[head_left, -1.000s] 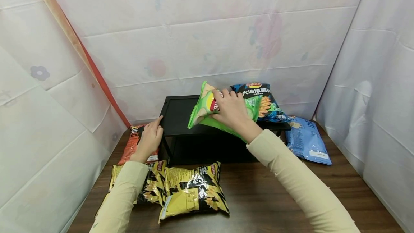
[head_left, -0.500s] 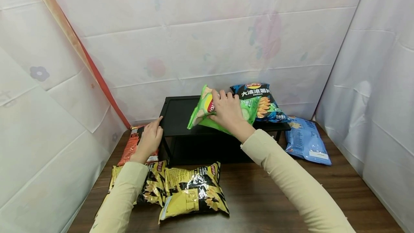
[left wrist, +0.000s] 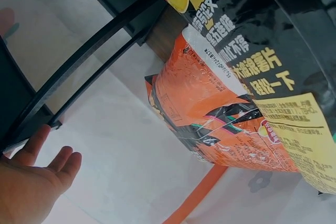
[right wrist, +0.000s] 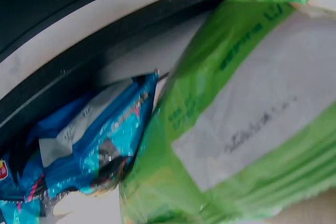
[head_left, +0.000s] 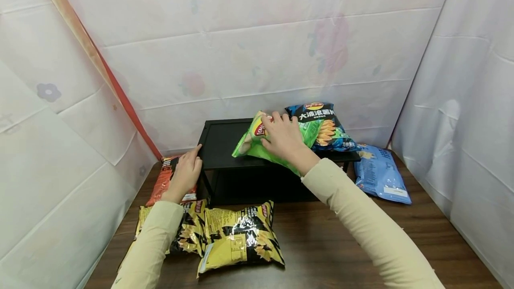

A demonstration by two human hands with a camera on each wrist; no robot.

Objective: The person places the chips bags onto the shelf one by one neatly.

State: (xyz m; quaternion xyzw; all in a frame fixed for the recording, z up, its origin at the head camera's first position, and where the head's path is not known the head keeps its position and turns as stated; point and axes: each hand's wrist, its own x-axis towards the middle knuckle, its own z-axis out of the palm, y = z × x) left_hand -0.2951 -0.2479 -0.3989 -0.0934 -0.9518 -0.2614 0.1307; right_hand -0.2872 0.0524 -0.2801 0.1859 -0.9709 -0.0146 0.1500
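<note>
A green chip bag (head_left: 250, 143) is gripped from above by my right hand (head_left: 286, 139), over the front of a black two-tier shelf (head_left: 221, 144). Its underside fills much of the right wrist view. Directly behind it, a dark blue chip bag (head_left: 317, 124) leans on the shelf top's right side. My left hand (head_left: 185, 174) rests at the shelf's left edge, fingers fairly straight; in the left wrist view the fingertips (left wrist: 38, 136) touch the black frame. Beside that hand lies a red-orange chip bag (head_left: 162, 184), partly covered by the forearm in the head view.
Two black-and-yellow chip bags, a left one (head_left: 192, 231) and a right one (head_left: 245, 240), lie on the wooden table (head_left: 321, 244) before the shelf. A light blue bag (head_left: 381, 173) lies right of the shelf. White printed cloth (head_left: 257, 57) closes the back and sides.
My right hand has shifted slightly left and lower with the green chip bag, whose top has come down and tilted. The left hand stays at the shelf's edge.
</note>
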